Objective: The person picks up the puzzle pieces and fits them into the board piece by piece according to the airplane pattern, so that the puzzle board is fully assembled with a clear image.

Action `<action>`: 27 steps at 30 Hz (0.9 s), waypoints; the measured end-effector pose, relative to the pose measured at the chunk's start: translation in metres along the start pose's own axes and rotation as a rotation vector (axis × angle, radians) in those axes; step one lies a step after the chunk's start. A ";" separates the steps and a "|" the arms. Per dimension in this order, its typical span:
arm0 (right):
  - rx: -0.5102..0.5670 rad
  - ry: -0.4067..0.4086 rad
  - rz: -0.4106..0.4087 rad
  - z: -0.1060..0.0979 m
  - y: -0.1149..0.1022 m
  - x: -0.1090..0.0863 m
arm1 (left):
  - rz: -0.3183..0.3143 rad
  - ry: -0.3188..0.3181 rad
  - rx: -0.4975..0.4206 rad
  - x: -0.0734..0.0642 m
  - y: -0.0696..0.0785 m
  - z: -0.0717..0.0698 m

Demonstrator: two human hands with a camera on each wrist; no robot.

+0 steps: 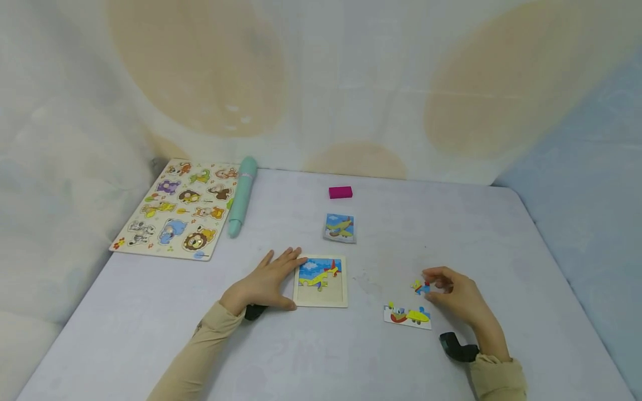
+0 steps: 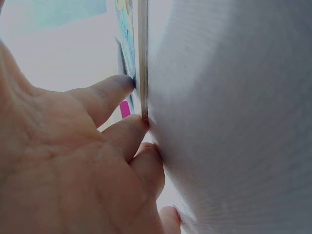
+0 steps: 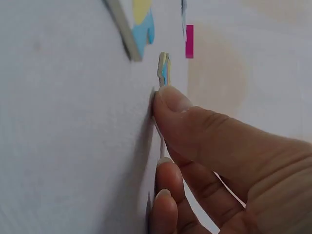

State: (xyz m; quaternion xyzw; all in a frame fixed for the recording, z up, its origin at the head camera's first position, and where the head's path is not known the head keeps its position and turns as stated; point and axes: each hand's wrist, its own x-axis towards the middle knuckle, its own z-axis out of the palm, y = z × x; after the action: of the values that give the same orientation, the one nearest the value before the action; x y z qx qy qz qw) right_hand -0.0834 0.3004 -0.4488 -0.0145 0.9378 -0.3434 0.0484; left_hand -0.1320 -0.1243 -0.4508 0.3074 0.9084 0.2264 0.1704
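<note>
A square wooden puzzle tray (image 1: 335,296) lies in the middle of the table, its upper part filled with pieces of a yellow plane on blue sky. My left hand (image 1: 264,283) is spread along the tray's left side, fingertips touching its edge; the left wrist view shows the fingers against the tray's side. To the right, my right hand (image 1: 460,296) pinches a small puzzle piece (image 1: 417,287) between thumb and fingers, just above the table or touching it; I cannot tell which. In front of that piece lies a joined strip of puzzle pieces (image 1: 407,316).
Behind the tray sits a small picture of the plane (image 1: 339,228), with a magenta block (image 1: 340,192) farther back. An animal peg board (image 1: 170,254) and a mint-green cylinder (image 1: 241,197) lie at the back left. Cloth hangs behind the table.
</note>
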 end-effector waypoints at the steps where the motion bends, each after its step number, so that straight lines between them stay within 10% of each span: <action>1: -0.006 -0.004 0.000 0.000 -0.001 0.001 | -0.002 0.000 -0.002 0.000 0.000 0.000; 15: 0.084 -0.086 0.008 0.003 -0.019 0.020 | -0.003 -0.002 -0.002 -0.001 0.001 -0.002; 27: 0.271 -0.254 -0.084 0.050 -0.088 0.057 | -0.017 -0.022 -0.002 0.000 0.001 -0.002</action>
State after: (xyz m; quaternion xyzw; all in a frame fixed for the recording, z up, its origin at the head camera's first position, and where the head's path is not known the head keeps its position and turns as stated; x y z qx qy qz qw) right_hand -0.1357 0.1978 -0.4342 -0.0904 0.8679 -0.4637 0.1537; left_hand -0.1325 -0.1244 -0.4487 0.3021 0.9087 0.2225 0.1828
